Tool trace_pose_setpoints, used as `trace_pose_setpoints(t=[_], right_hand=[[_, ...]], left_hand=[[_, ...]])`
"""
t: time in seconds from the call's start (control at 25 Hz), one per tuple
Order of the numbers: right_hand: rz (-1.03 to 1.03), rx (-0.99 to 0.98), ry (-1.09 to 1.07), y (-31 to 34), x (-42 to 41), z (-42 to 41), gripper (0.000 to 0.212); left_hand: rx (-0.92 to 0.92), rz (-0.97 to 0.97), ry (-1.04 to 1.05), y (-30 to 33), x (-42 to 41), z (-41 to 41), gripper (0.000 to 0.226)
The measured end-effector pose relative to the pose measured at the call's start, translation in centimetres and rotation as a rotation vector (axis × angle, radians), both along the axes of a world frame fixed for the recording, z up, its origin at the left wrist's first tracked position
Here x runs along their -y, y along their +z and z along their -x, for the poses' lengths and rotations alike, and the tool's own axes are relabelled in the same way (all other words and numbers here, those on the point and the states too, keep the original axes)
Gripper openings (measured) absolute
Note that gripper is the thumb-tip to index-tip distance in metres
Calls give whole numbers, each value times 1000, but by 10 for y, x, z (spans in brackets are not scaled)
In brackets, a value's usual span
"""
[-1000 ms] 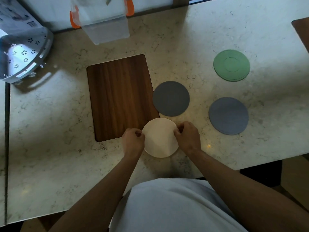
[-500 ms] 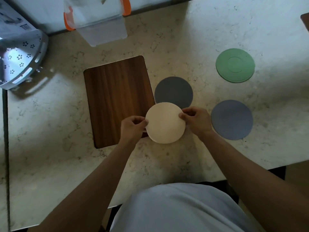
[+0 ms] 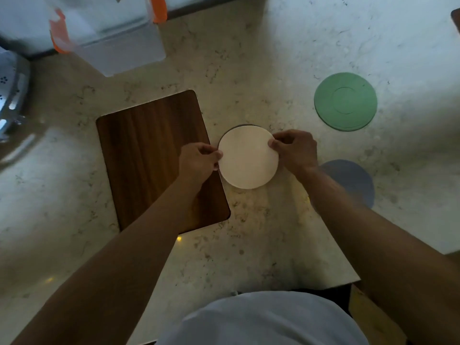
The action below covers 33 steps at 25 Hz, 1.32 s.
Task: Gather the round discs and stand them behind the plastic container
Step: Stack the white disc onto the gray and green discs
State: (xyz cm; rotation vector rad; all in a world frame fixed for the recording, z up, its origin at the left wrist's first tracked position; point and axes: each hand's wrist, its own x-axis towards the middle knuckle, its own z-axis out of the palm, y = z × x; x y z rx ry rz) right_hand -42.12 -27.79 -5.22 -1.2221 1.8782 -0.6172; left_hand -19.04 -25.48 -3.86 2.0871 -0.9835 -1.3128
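I hold a white round disc (image 3: pixel 247 157) flat between both hands. My left hand (image 3: pixel 196 161) pinches its left edge and my right hand (image 3: pixel 295 150) pinches its right edge. The white disc lies over a dark grey disc (image 3: pixel 239 126), of which only a thin rim shows at the top left. A green disc (image 3: pixel 345 101) lies flat at the right. A blue-grey disc (image 3: pixel 353 180) lies near my right forearm, partly hidden by it. The clear plastic container (image 3: pixel 119 43) with orange clips stands at the back left.
A dark wooden board (image 3: pixel 149 150) lies flat left of the discs, under my left wrist. A perforated metal colander (image 3: pixel 10 95) sits at the far left edge. The marble counter (image 3: pixel 249 58) ends just in front of my body.
Both hands have carried the white disc away from the counter's front edge and over the dark grey disc, which is now almost fully covered.
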Motion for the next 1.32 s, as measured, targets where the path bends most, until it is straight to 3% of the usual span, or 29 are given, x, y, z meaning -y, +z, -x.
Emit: trace_pose_setpoints(t=[0.12,0.32,0.64,1.04,1.32], right_hand=[[-10,-71,29,-8,9,2,19],[123,-232,131,-17,5,0,16],[176,-154,52,-14,6,-9,17],[76,-357,75,-20,-2,-22,32],[17,-201,-10,-11,0,-22,21]], left_hand=[[134,-15,-55,-12,10,3,19],[382,133,-181,-20,5,7,24],[297,154,-73,-15,4,9,16],[553,101,-170,-16,6,29,25],[407,6,-64,-13,16,25,14]])
